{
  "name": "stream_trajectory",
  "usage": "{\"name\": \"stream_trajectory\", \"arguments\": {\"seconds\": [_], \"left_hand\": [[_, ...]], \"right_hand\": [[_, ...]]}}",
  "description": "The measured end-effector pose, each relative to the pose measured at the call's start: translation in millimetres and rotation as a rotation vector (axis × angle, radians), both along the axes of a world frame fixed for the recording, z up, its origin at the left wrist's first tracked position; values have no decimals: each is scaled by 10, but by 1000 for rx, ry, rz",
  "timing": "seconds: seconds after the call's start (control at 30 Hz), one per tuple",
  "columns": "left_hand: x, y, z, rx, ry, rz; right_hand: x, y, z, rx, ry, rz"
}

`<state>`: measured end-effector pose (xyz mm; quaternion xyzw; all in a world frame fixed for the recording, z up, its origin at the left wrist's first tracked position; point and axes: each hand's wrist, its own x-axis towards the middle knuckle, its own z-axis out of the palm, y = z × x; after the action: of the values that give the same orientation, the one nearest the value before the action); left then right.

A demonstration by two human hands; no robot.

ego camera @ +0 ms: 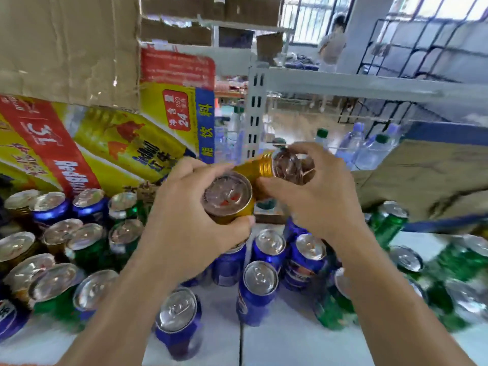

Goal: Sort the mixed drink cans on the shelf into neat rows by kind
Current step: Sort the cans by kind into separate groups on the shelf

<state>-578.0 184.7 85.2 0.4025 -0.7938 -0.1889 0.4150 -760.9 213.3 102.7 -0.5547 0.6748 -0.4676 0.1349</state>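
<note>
The left hand [184, 220] curls its fingers round a sealed gold can [227, 199]; the right hand [324, 191] grips a second can [265, 167]. Blue cans [266, 247] stand mid shelf [290, 347], green cans [390, 223] near its right edge.

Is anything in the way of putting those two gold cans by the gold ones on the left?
Yes. Blue cans and green cans stand packed between the held gold cans and the gold ones standing far left.
</note>
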Motion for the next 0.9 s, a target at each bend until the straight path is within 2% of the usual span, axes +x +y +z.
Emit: {"name": "stream_trajectory", "arguments": {"seconds": [0.13, 0.27, 0.5, 0.6, 0.77, 0.9], "left_hand": [[-582, 186, 6, -37, 61, -152], [-1262, 468, 4, -50, 36, -309], [-2549, 1071, -142, -5, -83, -513], [-3116, 1306, -252, 70, -162, -597], [-3899, 1598, -564, 143, -335, -585], [-4266, 1720, -856, 216, -516, -498]], "right_hand": [[-591, 469, -97, -131, -89, -226], [-1201, 958, -215, -173, -119, -392], [-2364, 1816, -373, -122, -83, -546], [-2917, 2158, -444, -101, -88, -596], [-3740, 2391, -667, -52, -87, -652], [-4169, 2250, -738, 83, 37, -545]]}}
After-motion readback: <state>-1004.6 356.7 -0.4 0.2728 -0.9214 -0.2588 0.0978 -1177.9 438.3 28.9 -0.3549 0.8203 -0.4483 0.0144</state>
